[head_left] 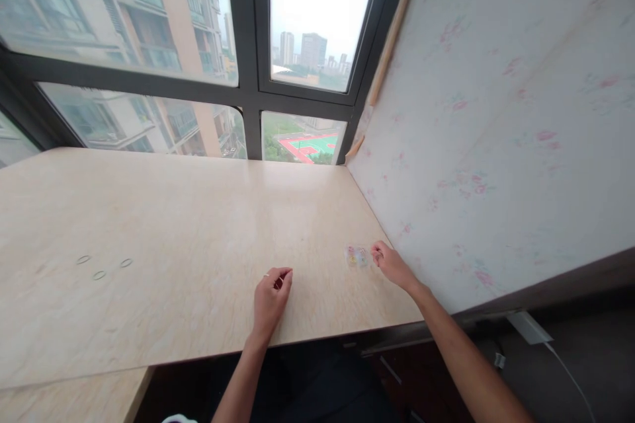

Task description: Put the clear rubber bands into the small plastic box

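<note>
The small clear packet (357,256) looks light, flimsy and slippery, best pinched at an edge. The grip of the right hand (391,264) is curled closed just beside it, and that of the left hand (270,294) likewise.

The tabletop (173,225) under both hands is pale beige with faint marble veining. Just beside the right hand (394,266), a clear packet (357,256) shows yellow and pink flecks. Beyond that hand the wall panel (496,112) is white, scattered with pink blossoms. Well left of the left hand (270,297), three rings (99,274) look colourless.
</note>
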The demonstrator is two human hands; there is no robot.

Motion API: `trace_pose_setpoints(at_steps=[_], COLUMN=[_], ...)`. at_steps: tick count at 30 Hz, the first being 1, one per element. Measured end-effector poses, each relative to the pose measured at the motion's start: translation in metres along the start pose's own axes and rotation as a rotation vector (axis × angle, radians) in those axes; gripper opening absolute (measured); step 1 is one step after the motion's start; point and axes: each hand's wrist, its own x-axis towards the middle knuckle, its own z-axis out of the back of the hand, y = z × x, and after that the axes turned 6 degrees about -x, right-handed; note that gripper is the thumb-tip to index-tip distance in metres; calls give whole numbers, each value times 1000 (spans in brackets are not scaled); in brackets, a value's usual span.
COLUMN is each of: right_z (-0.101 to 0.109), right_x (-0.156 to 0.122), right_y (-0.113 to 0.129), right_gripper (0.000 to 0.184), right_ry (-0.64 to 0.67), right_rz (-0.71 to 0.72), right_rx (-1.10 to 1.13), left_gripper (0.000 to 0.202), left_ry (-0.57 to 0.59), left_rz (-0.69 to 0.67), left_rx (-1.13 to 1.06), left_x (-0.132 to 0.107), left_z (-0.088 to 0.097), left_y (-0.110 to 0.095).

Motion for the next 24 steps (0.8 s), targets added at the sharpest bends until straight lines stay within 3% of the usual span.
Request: trace_pose_setpoints(at_steps=[5,11,16,18,21,22,24], right_z=[-9,3,3,-4,-22,-29,-40], right_x=[-4,-14,-36,-45,-66,-76,-102], right_y=[-2,8,24,43,95,117,161], right_gripper=[13,18,28,33,35,36,34], right_ry=[30,-7,37,86,205,248,464], right_rz=[-15,-5,58,118,278,364,631], right_rx=[-89,-80,1,72,223,280,370], left_gripper=[26,28,27,26,26,26,26], left_ry=[-1,1,1,2,0,-2,-12], left_rz=[-7,-9,10,17,19,17,17], left_rx=[4,2,-7,-11,-19,-24,-37], left_x=[-1,-1,0,1,1,1,1], left_z=[1,-1,-2,-2,-3,-3,-3], left_y=[0,6,9,9,10,10,11])
